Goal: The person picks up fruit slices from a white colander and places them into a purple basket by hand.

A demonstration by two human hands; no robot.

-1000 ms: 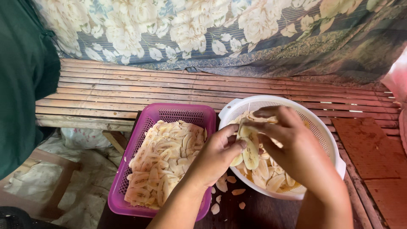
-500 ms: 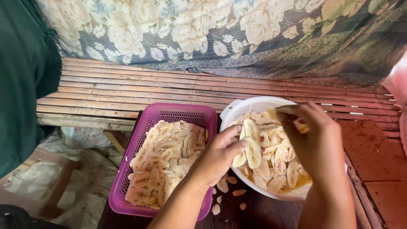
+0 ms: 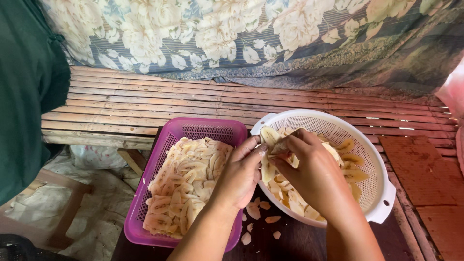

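Together, the left hand (image 3: 240, 176) and right hand (image 3: 314, 175) pinch a pale banana slice (image 3: 268, 137), its long axis roughly upright, over the white colander (image 3: 382, 193). Just left sits a purple basket (image 3: 145, 227) of slices; crumbs (image 3: 263, 218) lie between.

right hand (image 3: 314, 176): back from colander's far side | now meets left hand (image 3: 239, 176) on banana slice (image 3: 268, 137)

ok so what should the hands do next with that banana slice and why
Probably peel the top slice free and carry it left to the purple basket. Both the left hand and right hand pinch a stack of banana slices over the white colander, and the basket already holds flat-laid slices.
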